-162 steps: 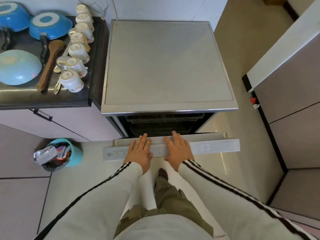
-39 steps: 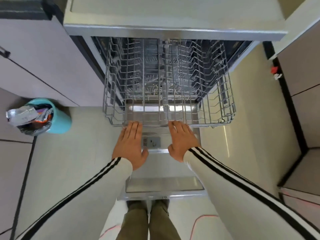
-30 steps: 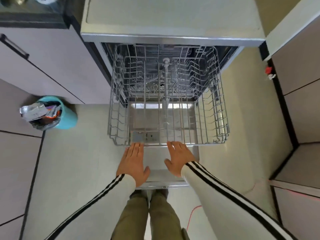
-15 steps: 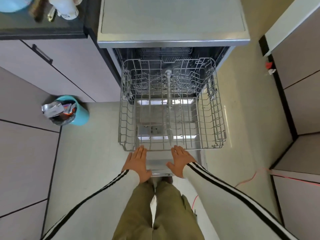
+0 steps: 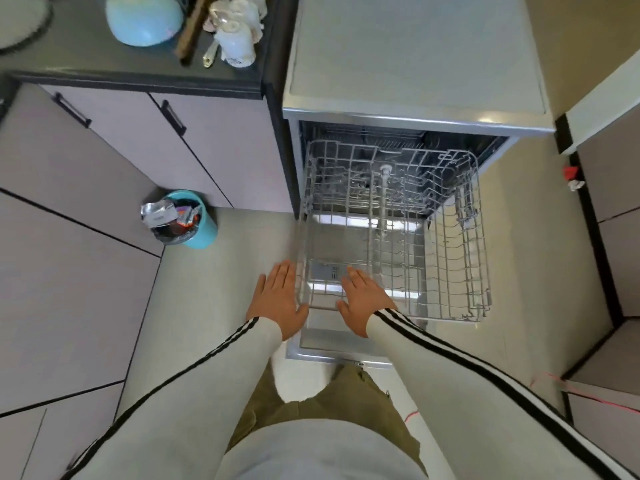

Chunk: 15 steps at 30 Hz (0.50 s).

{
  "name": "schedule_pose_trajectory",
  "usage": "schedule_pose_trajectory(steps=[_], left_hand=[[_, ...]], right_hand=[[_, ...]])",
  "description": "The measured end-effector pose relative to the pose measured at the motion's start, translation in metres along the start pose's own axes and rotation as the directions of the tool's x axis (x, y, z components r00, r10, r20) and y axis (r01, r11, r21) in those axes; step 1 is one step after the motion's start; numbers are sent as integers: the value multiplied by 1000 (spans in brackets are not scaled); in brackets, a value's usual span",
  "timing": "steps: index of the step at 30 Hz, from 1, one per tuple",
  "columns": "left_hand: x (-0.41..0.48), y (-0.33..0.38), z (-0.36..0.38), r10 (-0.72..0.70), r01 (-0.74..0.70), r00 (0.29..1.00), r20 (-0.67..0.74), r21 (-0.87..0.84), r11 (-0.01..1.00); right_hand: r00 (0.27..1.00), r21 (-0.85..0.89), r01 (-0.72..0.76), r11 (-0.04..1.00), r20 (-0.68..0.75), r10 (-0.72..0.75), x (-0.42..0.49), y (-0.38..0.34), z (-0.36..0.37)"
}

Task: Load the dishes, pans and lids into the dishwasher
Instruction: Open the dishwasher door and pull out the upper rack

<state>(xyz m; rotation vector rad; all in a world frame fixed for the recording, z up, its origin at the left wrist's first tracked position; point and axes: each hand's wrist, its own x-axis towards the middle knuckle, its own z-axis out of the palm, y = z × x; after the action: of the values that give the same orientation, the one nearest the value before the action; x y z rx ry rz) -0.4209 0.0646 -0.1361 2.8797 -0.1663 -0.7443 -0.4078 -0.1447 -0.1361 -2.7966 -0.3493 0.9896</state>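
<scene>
Wire rack [image 5: 450, 271] pulled out; left hand [image 5: 278, 301] and right hand [image 5: 363, 299] hover flat and empty at its front, blue bowl [image 5: 143, 19] and cups [image 5: 235, 39] up-left on the counter [image 5: 86, 64], nearer the left.

Dark counter [image 5: 104, 72] with blue bowl [image 5: 143, 20], wooden utensil [image 5: 194, 27], white cups [image 5: 236, 41].

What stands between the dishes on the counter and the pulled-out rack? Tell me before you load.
Nothing visible does. The rack is pulled out over the lowered door and looks empty. The bowl and cups sit on the counter to its left. Both the left hand and right hand are open near its front rim.
</scene>
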Motion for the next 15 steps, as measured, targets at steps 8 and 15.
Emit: schedule_pose_trajectory(steps=[8,15], left_hand=[[23,-165,-44,-32,33,999,-10,24,999],[49,-303,-142,-22,26,998,-53,83,996]], right_hand=[[994,51,2,999,-109,3,84,-144,-33],[941,150,-7,989,-333,57,143,-278,-98]])
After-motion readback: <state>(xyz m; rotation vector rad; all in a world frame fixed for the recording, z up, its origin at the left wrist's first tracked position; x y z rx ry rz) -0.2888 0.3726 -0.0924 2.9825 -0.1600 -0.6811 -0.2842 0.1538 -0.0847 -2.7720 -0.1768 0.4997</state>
